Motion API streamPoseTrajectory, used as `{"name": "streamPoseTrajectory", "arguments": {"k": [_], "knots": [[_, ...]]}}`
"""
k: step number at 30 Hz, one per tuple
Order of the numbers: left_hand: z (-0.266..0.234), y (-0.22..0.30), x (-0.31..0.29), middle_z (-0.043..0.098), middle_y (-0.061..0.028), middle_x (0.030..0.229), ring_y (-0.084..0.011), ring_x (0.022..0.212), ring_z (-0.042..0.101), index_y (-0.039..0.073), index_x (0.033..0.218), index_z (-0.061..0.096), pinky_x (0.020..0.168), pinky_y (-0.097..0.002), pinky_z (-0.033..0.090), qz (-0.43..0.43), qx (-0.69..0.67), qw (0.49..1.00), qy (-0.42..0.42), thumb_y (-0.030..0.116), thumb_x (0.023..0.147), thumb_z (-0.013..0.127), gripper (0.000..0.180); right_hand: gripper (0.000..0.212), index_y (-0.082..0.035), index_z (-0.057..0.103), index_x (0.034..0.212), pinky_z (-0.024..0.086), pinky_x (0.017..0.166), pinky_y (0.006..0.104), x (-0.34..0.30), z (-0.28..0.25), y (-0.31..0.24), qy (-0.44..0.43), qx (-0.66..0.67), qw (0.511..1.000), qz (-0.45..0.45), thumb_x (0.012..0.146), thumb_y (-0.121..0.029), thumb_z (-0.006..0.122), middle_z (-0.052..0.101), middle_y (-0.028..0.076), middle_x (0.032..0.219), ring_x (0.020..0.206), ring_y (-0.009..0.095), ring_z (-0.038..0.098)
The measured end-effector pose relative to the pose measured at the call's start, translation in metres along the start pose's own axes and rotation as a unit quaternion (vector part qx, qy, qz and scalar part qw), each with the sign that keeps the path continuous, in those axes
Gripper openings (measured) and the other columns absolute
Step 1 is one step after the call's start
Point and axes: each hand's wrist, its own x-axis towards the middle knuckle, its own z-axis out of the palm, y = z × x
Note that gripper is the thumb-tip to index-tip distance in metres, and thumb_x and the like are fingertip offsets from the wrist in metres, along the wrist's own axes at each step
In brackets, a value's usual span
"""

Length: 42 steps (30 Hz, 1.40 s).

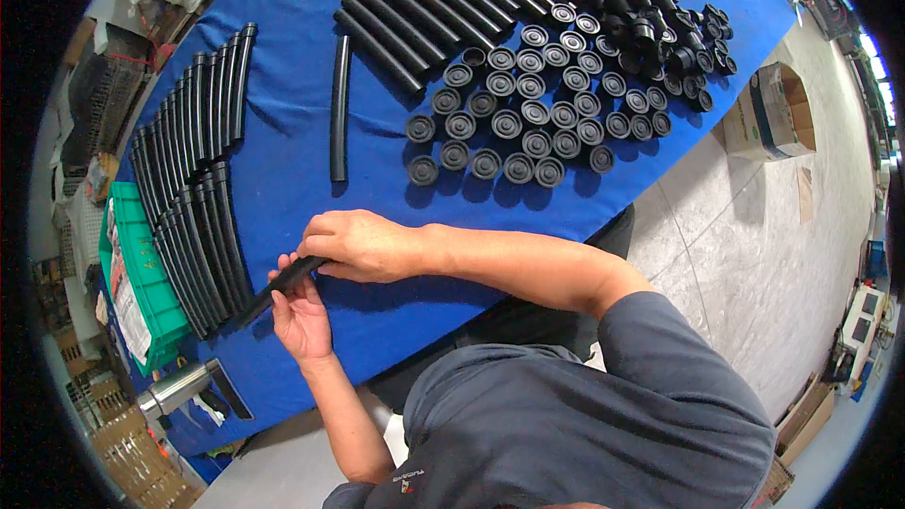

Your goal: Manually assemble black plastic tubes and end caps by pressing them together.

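Black tube (294,275) sits in your 2 hands, slanting from upper right to lower left, its lower end near the tube rows (209,236) on the blue-covered desk (292,198). Your right hand (363,247) pinches the upper end, fingers closed over it; your left hand (304,320), palm up, curls thumb and fingers around it lower down. Left hand is nearer the rows. 1 loose tube (340,113) lies apart, beyond the right hand.

A slim black tube (296,273) is held at a slant, right of the green crate (168,294), one end nearer it.
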Motion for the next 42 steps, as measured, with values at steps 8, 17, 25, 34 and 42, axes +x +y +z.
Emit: {"name": "streamPoseTrajectory", "arguments": {"k": [8,17,25,34,42], "knots": [[0.010,-0.004,0.000,0.049,-0.0205,0.141,-0.0338,0.139,0.039,-0.003,0.126,0.056,0.119,-0.0466,0.031,-0.007,0.014,1.000,-0.018,0.008,0.097,0.056,0.031,0.031,-0.003,0.060,0.108,0.052,0.076,0.0446,0.004,-0.004,-0.007,-0.015,0.071,0.993,0.093,0.081,-0.013,0.070,0.061,0.015,0.095,0.086,0.035,0.063],[0.000,0.000,-0.001,0.050,-0.0199,0.141,-0.0333,0.137,0.042,-0.002,0.126,0.056,0.119,-0.0464,0.032,0.007,0.039,0.999,-0.002,0.009,0.096,0.059,0.032,0.028,-0.003,0.061,0.101,0.052,0.075,0.0467,0.001,-0.002,-0.007,-0.031,0.039,0.996,0.080,0.079,-0.018,0.070,0.063,0.017,0.093,0.088,0.037,0.064],[0.007,-0.002,-0.001,0.049,-0.0210,0.142,-0.0333,0.137,0.041,-0.005,0.126,0.054,0.118,-0.0467,0.034,0.002,0.023,0.998,-0.049,0.006,0.097,0.055,0.031,0.029,0.000,0.064,0.105,0.054,0.072,0.0413,0.004,-0.005,-0.007,-0.070,0.079,0.979,0.175,0.084,-0.020,0.069,0.066,0.017,0.087,0.080,0.034,0.066],[0.004,0.000,-0.003,0.051,-0.0207,0.140,-0.0334,0.137,0.042,-0.002,0.126,0.056,0.118,-0.0468,0.033,0.008,0.055,0.998,-0.016,0.009,0.096,0.058,0.032,0.034,0.002,0.065,0.104,0.053,0.067,0.0374,0.017,-0.022,-0.024,-0.127,0.227,0.886,0.384,0.081,-0.022,0.071,0.067,0.016,0.081,0.074,0.030,0.067],[0.001,0.001,-0.003,0.049,-0.0218,0.142,-0.0347,0.139,0.037,-0.006,0.126,0.055,0.120,-0.0474,0.028,-0.006,-0.007,0.999,-0.046,0.006,0.097,0.055,0.031,0.031,0.001,0.065,0.103,0.054,0.068,0.0394,0.004,-0.001,-0.008,-0.041,0.092,0.984,0.148,0.083,-0.022,0.071,0.067,0.016,0.082,0.078,0.031,0.068]]}}
